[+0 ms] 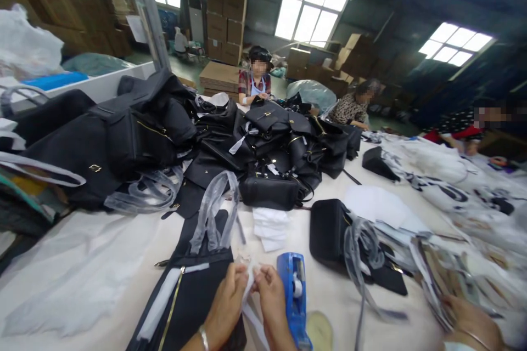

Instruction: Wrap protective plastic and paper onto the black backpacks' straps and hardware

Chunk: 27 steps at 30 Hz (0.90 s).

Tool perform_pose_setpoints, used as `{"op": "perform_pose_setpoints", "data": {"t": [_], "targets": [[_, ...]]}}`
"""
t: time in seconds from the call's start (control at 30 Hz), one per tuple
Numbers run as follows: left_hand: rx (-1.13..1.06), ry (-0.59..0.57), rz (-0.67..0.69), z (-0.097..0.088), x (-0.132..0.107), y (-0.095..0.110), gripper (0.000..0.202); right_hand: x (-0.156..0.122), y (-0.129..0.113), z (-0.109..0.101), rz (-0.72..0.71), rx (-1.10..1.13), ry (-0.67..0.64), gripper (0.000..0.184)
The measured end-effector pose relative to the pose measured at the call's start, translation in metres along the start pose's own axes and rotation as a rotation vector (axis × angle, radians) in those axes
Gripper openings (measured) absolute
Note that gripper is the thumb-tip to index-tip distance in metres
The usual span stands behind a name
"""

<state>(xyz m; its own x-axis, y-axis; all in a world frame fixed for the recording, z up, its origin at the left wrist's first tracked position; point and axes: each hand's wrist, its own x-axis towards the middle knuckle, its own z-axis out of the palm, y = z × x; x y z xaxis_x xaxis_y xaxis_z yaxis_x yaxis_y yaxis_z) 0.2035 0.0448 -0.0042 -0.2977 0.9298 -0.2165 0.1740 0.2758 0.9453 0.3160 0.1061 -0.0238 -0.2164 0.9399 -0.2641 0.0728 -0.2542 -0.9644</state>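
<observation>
Two own hands, one white strip between them. Left hand: grip closed to a fingertip pinch on the white strip. Right hand: same, thumb and fingers pinching the strip. Strip is above one black bag, which lies on the table with one gold zipper and plastic-wrapped handles. One blue tape dispenser just beside right hand. One black bag with wrapped strap farther right. Bag pile behind, overlapped, exact count can't tell. Box markings too small to read. Three people beyond; one other person's hand lower right, at wrapped straps.
</observation>
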Motion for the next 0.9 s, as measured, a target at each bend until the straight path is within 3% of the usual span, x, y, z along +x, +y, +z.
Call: {"op": "perform_pose_setpoints", "data": {"t": [0.1, 0.23, 0.3, 0.37, 0.43, 0.57, 0.63, 0.73, 0.9], "targets": [[-0.284, 0.007, -0.189, -0.005, 0.009, 0.012, 0.05, -0.009, -0.01, 0.005, -0.038, -0.017, -0.005, 0.023], [-0.396, -0.208, -0.167, -0.008, 0.013, 0.018, 0.042, -0.022, -0.025, 0.012, -0.119, -0.141, 0.032, 0.014], [-0.406, -0.26, -0.17, -0.009, 0.013, 0.017, 0.037, -0.027, -0.032, 0.008, -0.171, -0.245, 0.022, 0.014], [-0.396, -0.278, -0.192, -0.01, 0.013, 0.016, 0.034, -0.031, -0.036, -0.006, -0.18, -0.321, -0.038, 0.02], [-0.392, -0.267, -0.224, -0.01, 0.013, 0.015, 0.034, -0.037, -0.034, -0.033, -0.147, -0.404, 0.002, 0.027], [-0.392, -0.215, -0.29, -0.013, 0.013, 0.014, 0.037, -0.051, -0.007, -0.107, -0.021, -0.698, 0.449, 0.027], [-0.391, -0.211, -0.31, -0.013, 0.013, 0.014, 0.038, -0.059, 0.011, -0.133, 0.04, -0.754, 0.469, 0.026], [-0.402, -0.22, -0.312, -0.012, 0.012, 0.012, 0.038, -0.068, 0.031, -0.145, 0.086, -0.708, 0.38, 0.034], [-0.408, -0.227, -0.308, -0.014, 0.01, 0.009, 0.036, -0.079, 0.031, -0.132, 0.078, -0.663, 0.377, 0.038]]}}
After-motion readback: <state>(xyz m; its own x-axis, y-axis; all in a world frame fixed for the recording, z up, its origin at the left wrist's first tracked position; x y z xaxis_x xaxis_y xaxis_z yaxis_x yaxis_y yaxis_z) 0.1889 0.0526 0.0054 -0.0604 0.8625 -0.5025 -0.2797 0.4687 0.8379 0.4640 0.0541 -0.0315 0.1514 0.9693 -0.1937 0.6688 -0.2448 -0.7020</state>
